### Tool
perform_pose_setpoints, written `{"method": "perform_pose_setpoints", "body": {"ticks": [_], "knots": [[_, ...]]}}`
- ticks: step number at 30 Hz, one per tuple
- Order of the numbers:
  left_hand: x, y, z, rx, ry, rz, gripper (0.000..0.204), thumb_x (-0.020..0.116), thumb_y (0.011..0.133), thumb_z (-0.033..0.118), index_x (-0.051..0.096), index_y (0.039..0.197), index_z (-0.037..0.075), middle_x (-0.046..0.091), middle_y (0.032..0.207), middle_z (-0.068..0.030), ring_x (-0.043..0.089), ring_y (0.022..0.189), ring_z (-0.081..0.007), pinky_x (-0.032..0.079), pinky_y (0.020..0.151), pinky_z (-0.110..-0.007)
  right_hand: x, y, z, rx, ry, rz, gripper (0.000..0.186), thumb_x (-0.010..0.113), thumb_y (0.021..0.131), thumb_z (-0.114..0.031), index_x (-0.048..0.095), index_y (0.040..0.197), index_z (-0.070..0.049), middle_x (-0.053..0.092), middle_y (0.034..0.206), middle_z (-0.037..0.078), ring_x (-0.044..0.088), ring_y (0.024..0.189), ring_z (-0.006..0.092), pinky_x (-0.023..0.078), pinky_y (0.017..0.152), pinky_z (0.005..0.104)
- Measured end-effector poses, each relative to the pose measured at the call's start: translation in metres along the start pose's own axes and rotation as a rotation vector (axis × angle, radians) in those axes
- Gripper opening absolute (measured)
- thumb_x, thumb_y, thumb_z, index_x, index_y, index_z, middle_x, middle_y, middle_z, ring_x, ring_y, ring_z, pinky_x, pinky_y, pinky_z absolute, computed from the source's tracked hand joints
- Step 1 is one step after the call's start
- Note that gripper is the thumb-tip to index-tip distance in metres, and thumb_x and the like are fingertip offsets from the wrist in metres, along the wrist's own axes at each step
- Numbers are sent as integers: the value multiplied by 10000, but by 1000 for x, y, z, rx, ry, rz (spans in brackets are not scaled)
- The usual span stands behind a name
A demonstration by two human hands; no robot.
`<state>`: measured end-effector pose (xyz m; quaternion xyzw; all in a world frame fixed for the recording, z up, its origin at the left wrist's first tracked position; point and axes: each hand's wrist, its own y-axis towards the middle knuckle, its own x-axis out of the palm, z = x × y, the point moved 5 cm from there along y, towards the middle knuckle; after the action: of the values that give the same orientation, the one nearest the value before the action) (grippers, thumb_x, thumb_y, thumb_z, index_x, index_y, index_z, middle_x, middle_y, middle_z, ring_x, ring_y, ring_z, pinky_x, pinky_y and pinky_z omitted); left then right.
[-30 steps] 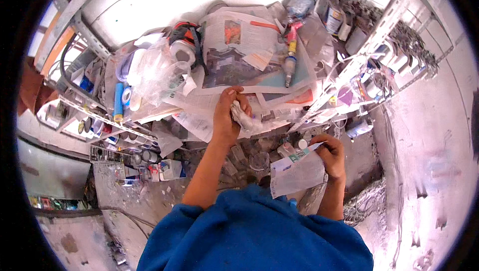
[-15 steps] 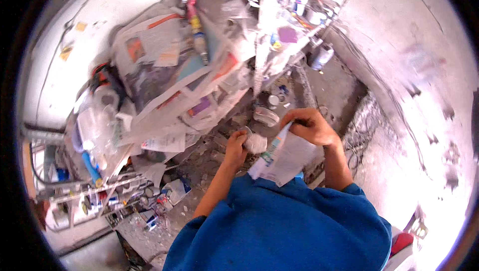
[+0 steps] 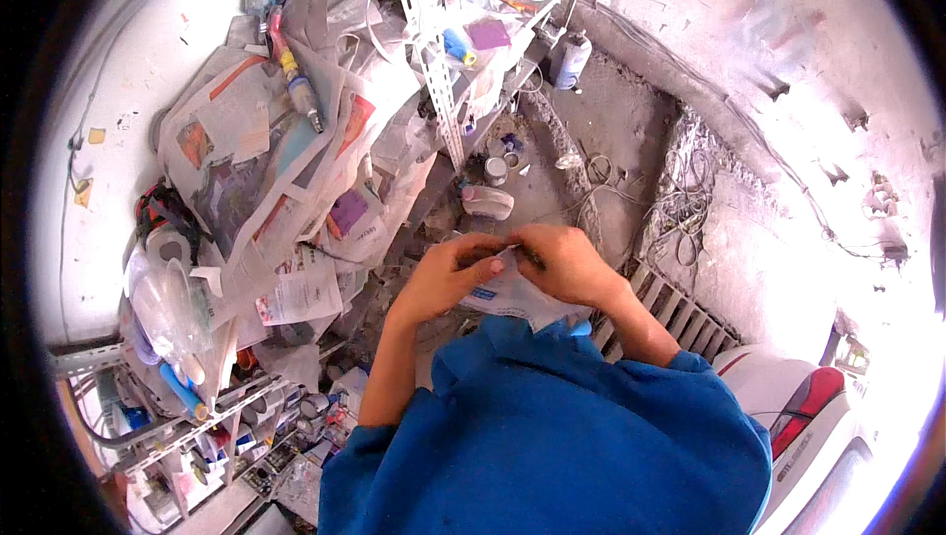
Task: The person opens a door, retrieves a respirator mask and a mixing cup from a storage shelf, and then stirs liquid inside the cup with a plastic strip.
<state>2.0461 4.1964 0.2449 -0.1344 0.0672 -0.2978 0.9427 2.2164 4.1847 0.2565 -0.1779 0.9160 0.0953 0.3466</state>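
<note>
My left hand [image 3: 448, 277] and my right hand [image 3: 562, 264] meet in front of my blue top, both with fingers closed on a crumpled piece of printed paper [image 3: 507, 296]. The fingertips sit close together at the paper's upper edge. The pale crumpled wad seen earlier in my left hand is not visible now; whether it is hidden in the fingers, I cannot tell. Just beyond my hands lie a pale oblong object [image 3: 487, 203] and a small open tin [image 3: 495, 170] on the dirty floor.
A shelf piled with newspapers [image 3: 236, 190] fills the left, with a yellow-and-pink tool [image 3: 296, 82] on top. Another metal rack [image 3: 439, 72] stands behind. A canister [image 3: 573, 60], tangled cables [image 3: 680, 230], a grille [image 3: 690, 333] and a white-and-red appliance [image 3: 793, 407] are on the right.
The view has swung right, away from the shelf. My left hand has moved from holding the pale wad to meeting my right hand at the paper, which is now more folded.
</note>
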Motion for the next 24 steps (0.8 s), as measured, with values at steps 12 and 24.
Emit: {"method": "perform_pose_setpoints", "body": {"ticks": [12, 24], "knots": [[-11, -65, -39, 90, -137, 356, 190, 709, 866, 131, 632, 991, 11, 645, 886, -17, 582, 822, -93, 461, 737, -241, 46, -1, -61, -262, -73, -90, 175, 612, 833, -173, 540, 947, -61, 612, 844, 134, 623, 833, 359, 498, 674, 473], [-7, -96, -17, 416, 54, 550, 102, 667, 832, 8, 680, 933, -3, 655, 927, -68, 602, 853, -143, 466, 760, -255, 46, -7, -67, -248, 74, -30, 147, 638, 839, -115, 624, 972, -54, 637, 865, 139, 627, 809, 342, 502, 687, 427]]}}
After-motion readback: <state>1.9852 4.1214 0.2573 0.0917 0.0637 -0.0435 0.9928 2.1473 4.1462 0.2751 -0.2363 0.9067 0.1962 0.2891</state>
